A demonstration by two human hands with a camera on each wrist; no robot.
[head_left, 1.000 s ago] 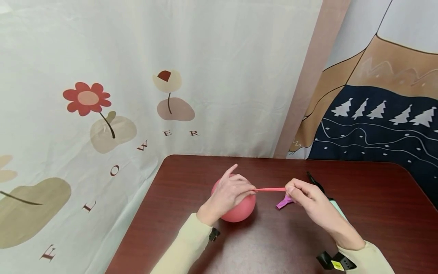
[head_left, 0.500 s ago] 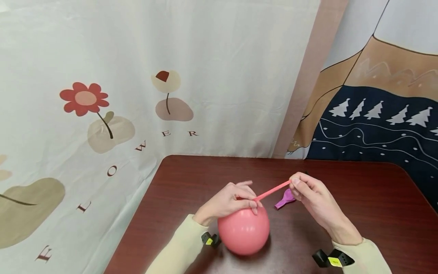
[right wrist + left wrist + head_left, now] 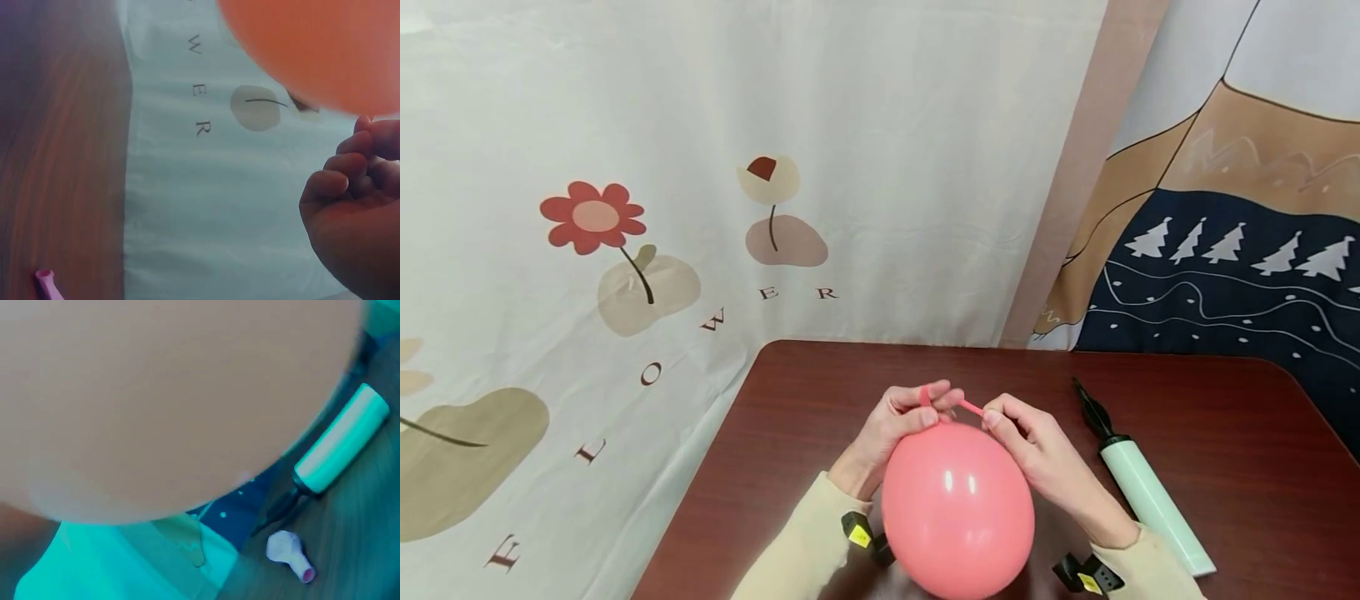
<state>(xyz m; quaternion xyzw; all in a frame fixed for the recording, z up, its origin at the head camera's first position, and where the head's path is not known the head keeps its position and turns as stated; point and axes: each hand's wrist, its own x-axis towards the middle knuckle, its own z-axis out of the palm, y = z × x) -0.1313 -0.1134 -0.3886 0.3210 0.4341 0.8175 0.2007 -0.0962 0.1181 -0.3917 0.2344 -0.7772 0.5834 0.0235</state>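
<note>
An inflated pink balloon (image 3: 958,508) hangs below both hands in the head view, its neck upward. My left hand (image 3: 891,429) holds the base of the neck with thumb and fingers. A band of the stretched neck (image 3: 925,396) loops over its fingers. To the right, my right hand (image 3: 1037,446) pinches the tail of the neck, pulled thin between the hands. In the right wrist view, the curled fingers (image 3: 344,165) sit just under the balloon (image 3: 325,50). The balloon (image 3: 175,406) fills most of the left wrist view and hides the left hand there.
A mint-green hand pump (image 3: 1153,500) with a black nozzle lies right of the right forearm on the dark red table (image 3: 820,375). A limp purple balloon (image 3: 289,553) lies near the pump's nozzle. A printed curtain (image 3: 887,167) hangs behind the table.
The balloon swung from behind the left hand to below both hands, closer to the camera. The neck now wraps the left fingers, and the right hand came in leftward, uncovering the pump.
</note>
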